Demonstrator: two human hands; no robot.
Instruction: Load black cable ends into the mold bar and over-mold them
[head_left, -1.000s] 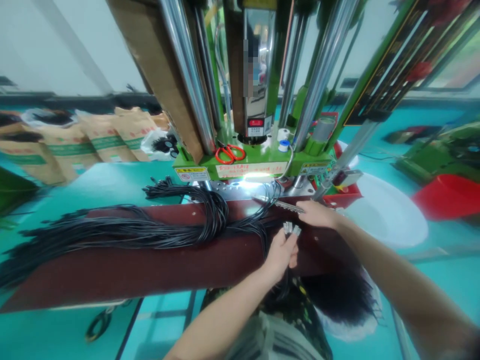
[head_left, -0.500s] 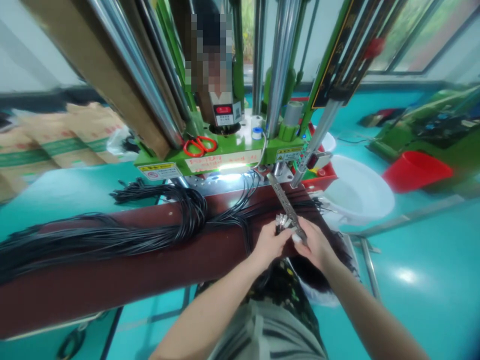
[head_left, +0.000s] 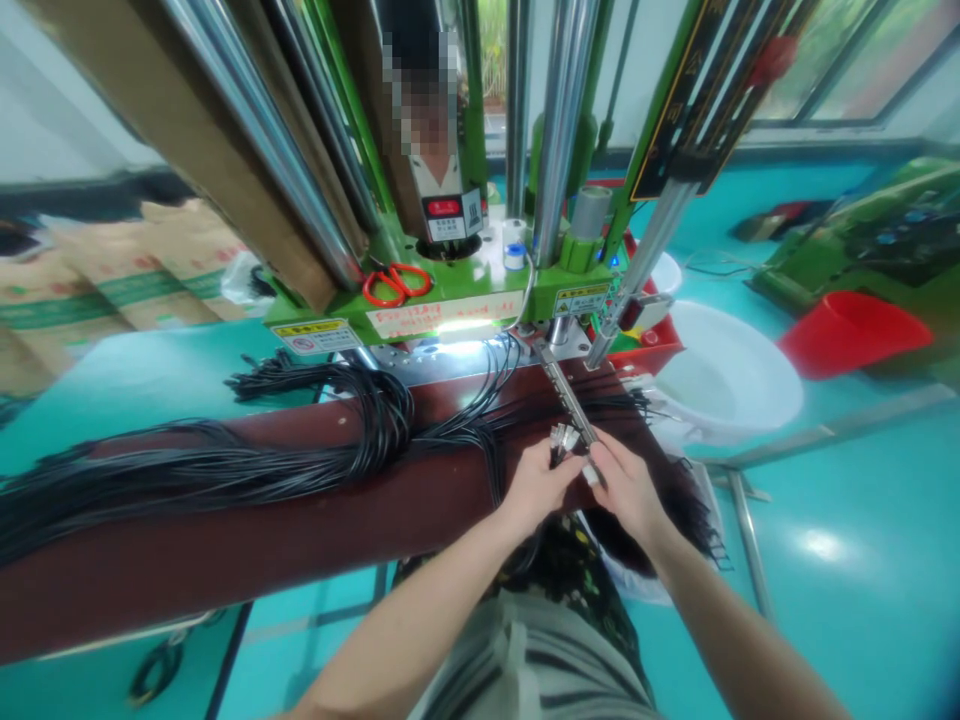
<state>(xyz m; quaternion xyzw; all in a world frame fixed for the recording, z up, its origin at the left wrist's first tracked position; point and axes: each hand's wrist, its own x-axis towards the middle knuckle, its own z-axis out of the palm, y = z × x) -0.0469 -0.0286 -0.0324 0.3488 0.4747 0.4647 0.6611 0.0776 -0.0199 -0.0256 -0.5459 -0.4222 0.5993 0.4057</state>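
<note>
My left hand [head_left: 538, 482] is closed around a bunch of cable ends, whose silvery flat connectors [head_left: 564, 440] stick up past the fingers. Beside it, my right hand [head_left: 628, 492] grips the near end of a long slotted metal bar [head_left: 568, 392]. The bar slants away from me, its far end close to the front of a green press [head_left: 480, 312]. A small pale piece shows by my right thumb; its kind is unclear. Black cables [head_left: 277, 470] lie across the brown tabletop [head_left: 315, 540], some running under the press.
Red-handled scissors [head_left: 396, 286] rest on the press ledge. Steel columns [head_left: 564, 130] rise above it. To the right stand a white tub [head_left: 757, 385], a red bucket [head_left: 855, 335] and a red bin [head_left: 660, 345]. Below my right hand is a bag-lined container of dark cables [head_left: 637, 535].
The metal bar has turned about its length and now shows a narrower face. My right fingers have shifted slightly on it, while my left hand keeps the bunch. The view has moved a little.
</note>
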